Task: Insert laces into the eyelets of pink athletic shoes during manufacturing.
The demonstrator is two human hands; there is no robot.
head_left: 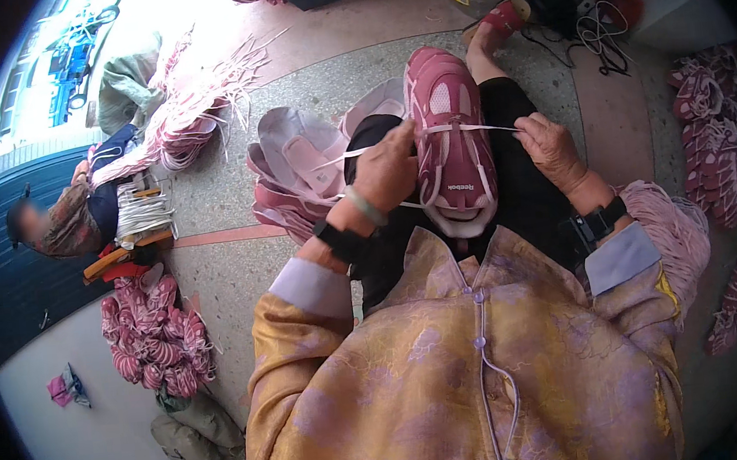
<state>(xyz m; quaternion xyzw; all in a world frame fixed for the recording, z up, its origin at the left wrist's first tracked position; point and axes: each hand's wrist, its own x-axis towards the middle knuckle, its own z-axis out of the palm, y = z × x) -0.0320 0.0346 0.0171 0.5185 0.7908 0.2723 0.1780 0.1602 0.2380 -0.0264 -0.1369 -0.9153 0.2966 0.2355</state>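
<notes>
A pink and maroon sneaker [450,157] rests across my lap, toe pointing away from me and heel opening toward my body. A pale flat shoelace [493,128] crosses its front and is drawn out to both sides. My left hand [385,169] is closed on the lace beside the shoe's left edge, with a loose length trailing to the left. On the other side, my right hand [550,149] pinches the lace's stretched end, apart from the shoe. Shoe parts with light grey linings [300,153] lie left of my knee.
Bundled pink shoes [156,332] lie on the speckled floor [236,272] at left, more [724,133] at far right. A hank of pink laces [662,226] hangs by my right elbow. Another person [78,212] sits at left near strands [193,127]. Cables [606,38] lie upper right.
</notes>
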